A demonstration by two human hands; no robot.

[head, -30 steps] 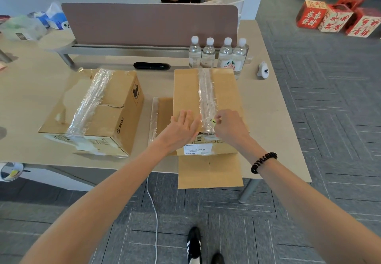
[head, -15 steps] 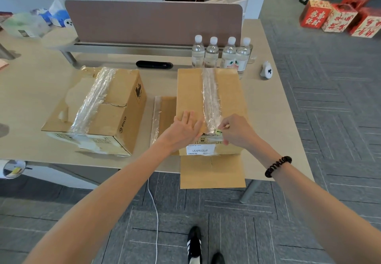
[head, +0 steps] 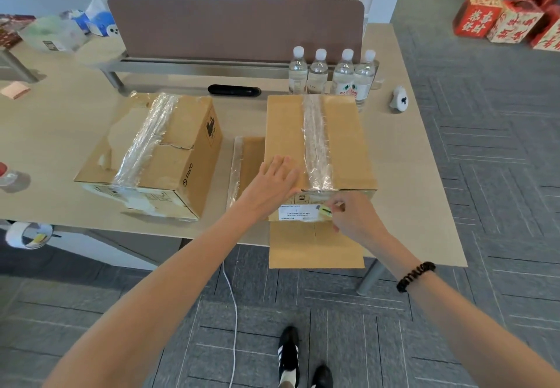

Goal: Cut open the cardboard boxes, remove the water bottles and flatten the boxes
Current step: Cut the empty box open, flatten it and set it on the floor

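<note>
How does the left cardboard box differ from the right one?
The left box sits at an angle, untouched; the right box sits straight, the left hand flat on top, the right hand pinching a small yellow-green tool at its front. Both bear clear tape along the top.

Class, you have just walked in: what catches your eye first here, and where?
The taped cardboard box at the near edge of the table: the left hand lies flat on its top while the right hand pinches a yellow-green tool against its front. A second taped box sits to its left, and four water bottles line up behind it.
</note>
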